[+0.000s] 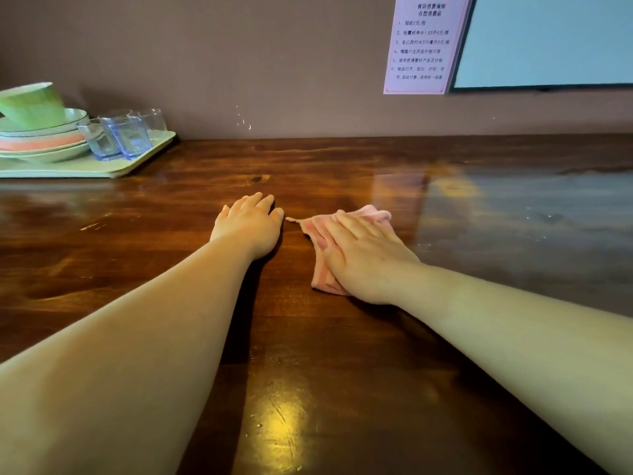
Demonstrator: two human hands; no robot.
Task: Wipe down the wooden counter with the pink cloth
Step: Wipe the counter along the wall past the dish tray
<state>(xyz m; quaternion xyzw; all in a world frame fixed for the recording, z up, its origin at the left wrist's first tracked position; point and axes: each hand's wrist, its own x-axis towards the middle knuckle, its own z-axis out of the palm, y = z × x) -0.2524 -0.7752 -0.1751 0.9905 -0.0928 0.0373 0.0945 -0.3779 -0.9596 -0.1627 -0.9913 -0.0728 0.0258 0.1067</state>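
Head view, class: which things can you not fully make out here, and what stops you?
- pink cloth: mostly hidden under the flat right hand.
- tray and stacked plates: cut off by the left edge.
- notice: top cut off, print too small to read.
- screen: cut off by the top and right edges.

The surface (308, 337) runs back to a wall (239, 63). On it, near the middle, the left hand (248, 224) lies flat, and just to its right the right hand (363, 255) rests on the cloth (318, 248), which lies on the surface. At the far left, against the wall, sits a tray (113, 166) carrying stacked plates (41, 142) with a bowl (32, 104) on top and glasses (126, 135) to their right. A notice (423, 46) hangs on the wall at the far right, with a screen (548, 39) beside it.
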